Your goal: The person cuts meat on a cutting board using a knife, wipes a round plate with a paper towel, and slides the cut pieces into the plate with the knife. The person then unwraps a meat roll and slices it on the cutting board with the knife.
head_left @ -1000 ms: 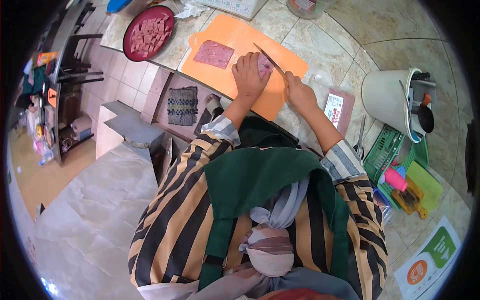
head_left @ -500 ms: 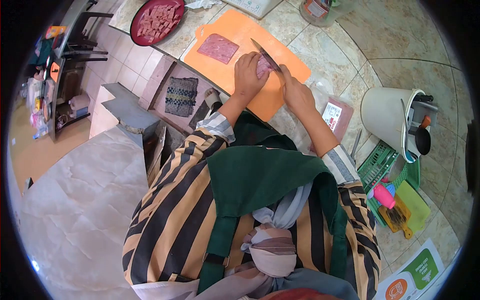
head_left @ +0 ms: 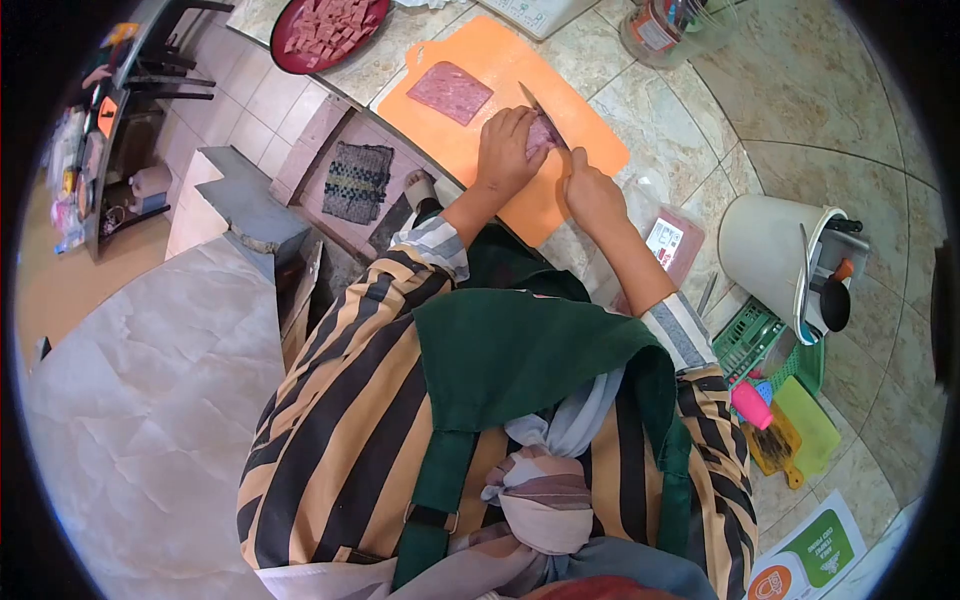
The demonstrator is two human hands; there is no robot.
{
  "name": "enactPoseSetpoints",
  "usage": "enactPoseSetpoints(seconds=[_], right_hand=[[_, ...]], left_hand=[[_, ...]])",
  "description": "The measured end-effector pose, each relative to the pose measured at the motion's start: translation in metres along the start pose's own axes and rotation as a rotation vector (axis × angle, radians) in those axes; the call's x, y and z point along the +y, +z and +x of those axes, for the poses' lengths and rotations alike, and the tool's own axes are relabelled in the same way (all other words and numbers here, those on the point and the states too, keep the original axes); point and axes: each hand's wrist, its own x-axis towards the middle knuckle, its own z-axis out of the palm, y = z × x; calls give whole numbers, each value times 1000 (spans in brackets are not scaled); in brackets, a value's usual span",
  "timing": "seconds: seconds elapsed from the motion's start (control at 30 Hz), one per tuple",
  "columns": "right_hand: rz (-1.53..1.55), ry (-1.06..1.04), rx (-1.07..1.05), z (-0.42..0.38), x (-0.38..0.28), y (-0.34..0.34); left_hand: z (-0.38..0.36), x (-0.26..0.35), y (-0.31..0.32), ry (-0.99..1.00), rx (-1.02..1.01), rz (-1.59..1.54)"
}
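On the orange cutting board (head_left: 590, 110), my left hand (head_left: 509, 150) presses down on a piece of pink meat (head_left: 541, 136), its fingers held together over it. My right hand (head_left: 594, 192) grips the handle of a knife (head_left: 541, 108), whose blade lies along the right side of that meat, pointing away from me. A flat pink meat slice (head_left: 450, 92) lies by itself on the board's left part. Beyond the board at the upper left, a red plate (head_left: 285, 55) holds meat cubes (head_left: 332, 30).
Right of my right forearm lies a labelled meat package (head_left: 676, 243). A white bucket of utensils (head_left: 765, 240), a green basket (head_left: 745, 335) and small boards (head_left: 808, 425) stand farther right. A jar (head_left: 655, 35) and a white scale (head_left: 535, 12) are at the back.
The view has shifted slightly, so the board and plate appear a little lower and farther right. My hands keep their holds on the meat and the knife.
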Motion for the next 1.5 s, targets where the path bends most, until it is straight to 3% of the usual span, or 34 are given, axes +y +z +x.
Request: enactPoseSetpoints(seconds=[0.67, 0.9, 1.13, 1.33, 1.5], right_hand=[[15, -40, 111, 31, 5, 27], [-2, 48, -7, -26, 30, 30], [-22, -64, 98, 27, 7, 21], [5, 46, 1, -12, 22, 20], [-10, 12, 51, 6, 18, 13]], left_hand=[[0, -1, 1, 11, 11, -7], [-3, -2, 2, 5, 34, -32], [0, 0, 0, 10, 32, -28], [-1, -1, 0, 5, 25, -34], [-1, -2, 1, 2, 24, -27]])
